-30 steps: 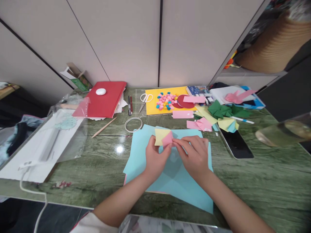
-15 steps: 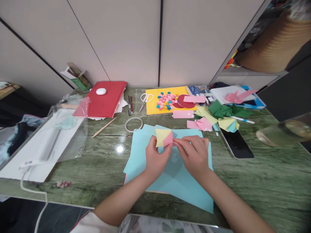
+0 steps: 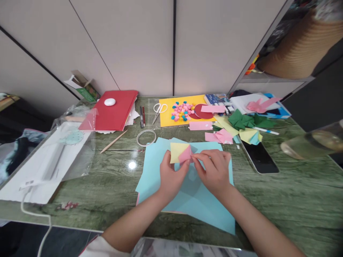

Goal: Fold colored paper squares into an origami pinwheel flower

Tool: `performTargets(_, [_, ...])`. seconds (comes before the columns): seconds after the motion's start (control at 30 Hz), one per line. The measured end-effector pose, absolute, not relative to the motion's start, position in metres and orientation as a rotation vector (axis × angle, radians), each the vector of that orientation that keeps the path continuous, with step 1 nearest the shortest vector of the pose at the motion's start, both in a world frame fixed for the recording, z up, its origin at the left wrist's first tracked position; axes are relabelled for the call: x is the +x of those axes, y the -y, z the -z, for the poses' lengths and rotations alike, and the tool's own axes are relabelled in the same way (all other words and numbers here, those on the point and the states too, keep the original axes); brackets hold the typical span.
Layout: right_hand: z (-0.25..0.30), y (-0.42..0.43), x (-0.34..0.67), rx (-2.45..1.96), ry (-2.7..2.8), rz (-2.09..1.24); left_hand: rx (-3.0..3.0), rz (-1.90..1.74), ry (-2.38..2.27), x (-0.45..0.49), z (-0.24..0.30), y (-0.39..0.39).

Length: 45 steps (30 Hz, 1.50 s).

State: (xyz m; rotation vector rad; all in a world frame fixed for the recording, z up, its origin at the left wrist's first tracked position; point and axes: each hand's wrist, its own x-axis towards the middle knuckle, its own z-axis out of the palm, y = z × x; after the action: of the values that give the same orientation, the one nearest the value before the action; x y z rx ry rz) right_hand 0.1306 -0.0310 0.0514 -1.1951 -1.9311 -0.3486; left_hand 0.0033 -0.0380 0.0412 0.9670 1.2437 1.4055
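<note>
A small folded paper piece [image 3: 177, 151], pale yellow on its left and pink on its right, is held up between my two hands. My left hand [image 3: 173, 178] pinches its lower left part between thumb and fingers. At its right corner, the thumb and forefinger of my right hand [image 3: 214, 171] are closed on the pink part. Under both hands lie light blue paper sheets [image 3: 198, 210], slightly fanned, with a pink edge showing at the lower left. The exact fold beneath my fingertips is hidden.
Scissors [image 3: 159, 110], a tape ring [image 3: 146, 138] and a pointed wooden stick [image 3: 114, 141] lie beyond the sheets. Coloured paper balls [image 3: 182, 111] rest on yellow paper. To the right are green folded paper [image 3: 241, 120], a phone [image 3: 259, 157] and a clear bottle [image 3: 308, 142].
The camera view has shifted slightly. Both hands keep their pinch on the folded paper, which looks turned a little, with hardly any other movement.
</note>
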Motion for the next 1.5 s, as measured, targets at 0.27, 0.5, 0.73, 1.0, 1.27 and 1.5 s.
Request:
performTargets(0.27, [-0.052, 0.032, 0.133, -1.191, 1.986, 0.371, 0.988, -1.386, -1.274, 0.002, -0.041, 0.036])
performTargets(0.5, [-0.052, 0.031, 0.131, -1.239, 1.99, 0.339, 1.021, -1.365, -1.287, 0.002, -0.042, 0.037])
performTargets(0.73, [-0.055, 0.022, 0.138, -1.384, 1.824, -0.037, 0.872, -1.37, -1.1, 0.002, -0.04, 0.03])
performTargets(1.0, [-0.045, -0.017, 0.209, -1.802, 1.429, 0.038, 0.546, -1.203, -0.921, -0.002, -0.032, 0.021])
performTargets(1.27, [-0.046, -0.02, 0.233, -2.02, 1.574, -0.015, 0.451, -1.123, -0.798, -0.003, -0.035, 0.02])
performTargets(1.5, [-0.055, 0.0, 0.174, -1.432, 1.209, -1.594, 0.446, -1.215, -0.697, -0.005, -0.036, 0.018])
